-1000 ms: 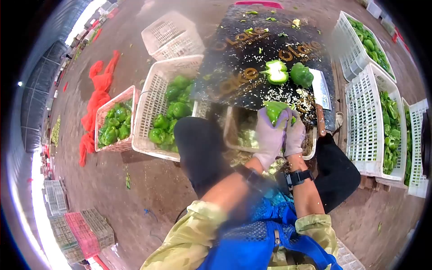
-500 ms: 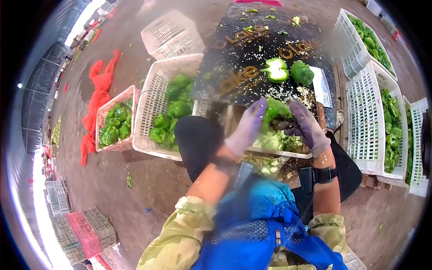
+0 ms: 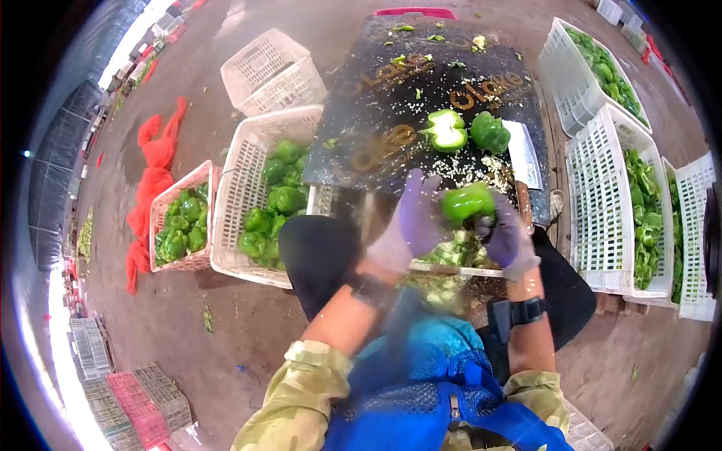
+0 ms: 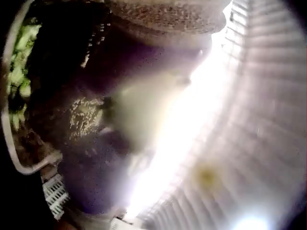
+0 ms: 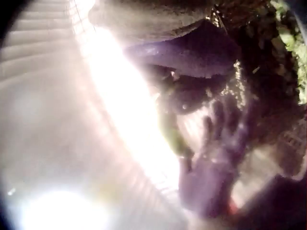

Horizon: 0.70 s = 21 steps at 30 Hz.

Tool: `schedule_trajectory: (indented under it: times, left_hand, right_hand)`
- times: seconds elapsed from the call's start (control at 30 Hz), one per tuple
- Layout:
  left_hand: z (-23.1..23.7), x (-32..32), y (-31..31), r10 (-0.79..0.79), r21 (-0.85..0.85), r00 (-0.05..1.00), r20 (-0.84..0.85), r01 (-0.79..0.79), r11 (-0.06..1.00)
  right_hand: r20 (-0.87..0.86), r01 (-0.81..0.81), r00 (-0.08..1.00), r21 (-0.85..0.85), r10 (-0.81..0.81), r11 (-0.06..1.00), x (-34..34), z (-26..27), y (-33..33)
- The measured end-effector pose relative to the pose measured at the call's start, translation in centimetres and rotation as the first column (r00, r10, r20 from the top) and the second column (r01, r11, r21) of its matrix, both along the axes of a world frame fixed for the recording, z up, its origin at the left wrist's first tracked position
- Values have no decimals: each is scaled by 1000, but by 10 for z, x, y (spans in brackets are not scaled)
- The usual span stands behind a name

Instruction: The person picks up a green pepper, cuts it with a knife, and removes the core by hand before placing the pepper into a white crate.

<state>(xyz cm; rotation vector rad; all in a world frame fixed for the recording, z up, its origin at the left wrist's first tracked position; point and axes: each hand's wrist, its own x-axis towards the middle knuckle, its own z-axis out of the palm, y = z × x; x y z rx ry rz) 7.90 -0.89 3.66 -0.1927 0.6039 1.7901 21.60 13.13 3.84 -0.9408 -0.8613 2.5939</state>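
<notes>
In the head view my right hand (image 3: 511, 239), in a purple-stained glove, grips a green bell pepper (image 3: 468, 201) by its right side with curled fingers. Beside the pepper's left side, my gloved left hand (image 3: 414, 218) has its fingers extended; the right wrist view shows its spread fingers too. Both hands are above a scrap tub (image 3: 481, 270) of pale green trimmings. On the black board (image 3: 350, 105) beyond lie a cut pepper half (image 3: 447, 132), cut face up, a darker green pepper (image 3: 490, 134) and a broad-bladed knife (image 3: 524, 154). Glare and blur hide much in both wrist views.
Left of my knee stands a white crate (image 3: 226, 225) of green peppers, with a smaller pink-edged crate (image 3: 156, 259) beside it. Pepper-filled white crates (image 3: 598, 218) line the right side. Seeds scatter over the board. Red netting (image 3: 154, 184) lies on the floor.
Both hands held the pepper together over the tub, then moved apart. Now my right hand holds it, turned sideways, and my left fingers are extended. The head view has shifted slightly.
</notes>
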Motion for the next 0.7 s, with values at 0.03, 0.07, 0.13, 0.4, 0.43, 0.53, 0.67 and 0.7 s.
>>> schedule_trajectory:
  times: [0.03,0.07,0.13,0.4,0.43,0.53,0.67,0.7]
  left_hand:
    - [-1,-1,-1,-18,-37,1000,-16,17,999]
    - [1,-3,-1,-39,-71,999,-35,36,997]
    - [45,-3,2,29,-222,989,-146,-62,973]
    - [-22,-79,3,49,-94,991,-124,-61,994]
    - [-15,-76,4,94,-185,991,-96,-111,977]
    - [-22,-77,5,97,-297,995,9,-90,951]
    - [-43,-76,-2,-20,-132,989,-149,0,991]
    - [-40,-78,1,12,-194,1000,-21,-15,981]
  right_hand:
    - [-27,123,992,14,-123,992,11,10,15]
    - [-224,138,966,24,-129,990,41,-11,53]
    - [-491,152,858,-29,-147,988,95,-16,145]
    - [-301,428,902,529,-310,733,44,64,146]
    - [-72,163,985,685,-156,710,14,50,130]
    - [302,-305,952,940,42,150,-83,17,59]
    - [796,-831,548,481,-259,-280,-168,-8,40]
    - [824,-882,462,390,-329,-264,-180,-13,34]
